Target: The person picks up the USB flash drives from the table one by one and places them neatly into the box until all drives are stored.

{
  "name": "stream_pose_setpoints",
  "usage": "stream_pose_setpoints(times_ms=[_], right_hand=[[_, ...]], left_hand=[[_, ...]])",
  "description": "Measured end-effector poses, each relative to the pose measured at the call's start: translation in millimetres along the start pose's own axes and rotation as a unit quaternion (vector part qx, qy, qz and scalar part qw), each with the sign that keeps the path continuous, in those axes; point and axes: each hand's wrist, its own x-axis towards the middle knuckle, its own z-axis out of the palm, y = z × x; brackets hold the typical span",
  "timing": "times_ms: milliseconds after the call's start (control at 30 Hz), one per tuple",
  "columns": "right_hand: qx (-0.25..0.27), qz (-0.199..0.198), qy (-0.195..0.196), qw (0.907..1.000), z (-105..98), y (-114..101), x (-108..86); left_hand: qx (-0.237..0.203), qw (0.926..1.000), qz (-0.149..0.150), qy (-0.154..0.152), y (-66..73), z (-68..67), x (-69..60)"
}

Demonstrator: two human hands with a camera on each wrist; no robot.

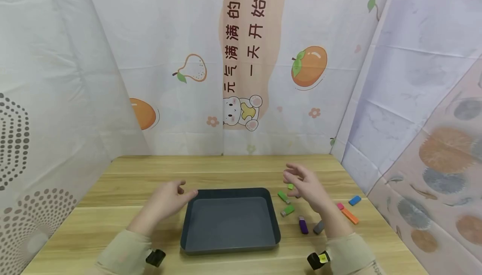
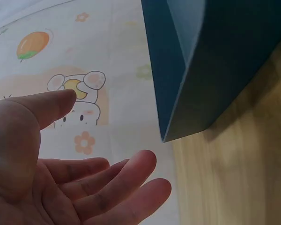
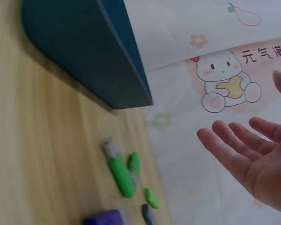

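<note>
A dark grey-blue tray (image 1: 230, 223) lies on the wooden table, with nothing inside it. The left hand (image 1: 167, 201) hovers by the tray's upper left corner; in the left wrist view that hand (image 2: 89, 183) has relaxed, spread fingers and holds nothing. Right of the tray, the right hand (image 1: 310, 189) hangs over several small USB sticks, among them a green one (image 1: 288, 210) and a purple one (image 1: 303, 225). In the right wrist view the right hand (image 3: 262, 164) is relaxed and empty, away from the green stick (image 3: 119, 173).
Farther right on the table lie an orange stick (image 1: 350, 215), a pink piece (image 1: 340, 206) and a blue stick (image 1: 355, 200). A grey stick (image 1: 318, 227) sits near the right forearm. Printed curtains (image 1: 150, 78) hang behind the table and at both sides.
</note>
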Motion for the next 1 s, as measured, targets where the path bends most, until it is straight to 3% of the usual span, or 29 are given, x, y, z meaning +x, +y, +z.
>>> stream_pose_setpoints(times_ms=[333, 433, 700, 1000], right_hand=[[0.027, 0.049, -0.028, 0.9980, 17, 11, -1.3], [0.030, 0.057, -0.034, 0.9973, 19, 15, -0.6], [0.006, 0.076, -0.054, 0.9956, 22, 21, -0.4], [-0.001, 0.092, -0.084, 0.9922, 22, 26, 0.0]], left_hand=[[-0.066, 0.9954, -0.054, -0.045, -2.4, 13.7, -8.0], [-0.072, 0.9945, -0.058, -0.050, -2.4, 17.3, -9.2], [-0.041, 0.9962, -0.059, -0.050, -5.4, 28.1, -7.1], [-0.039, 0.9951, -0.058, -0.070, -6.1, 33.4, -5.6]])
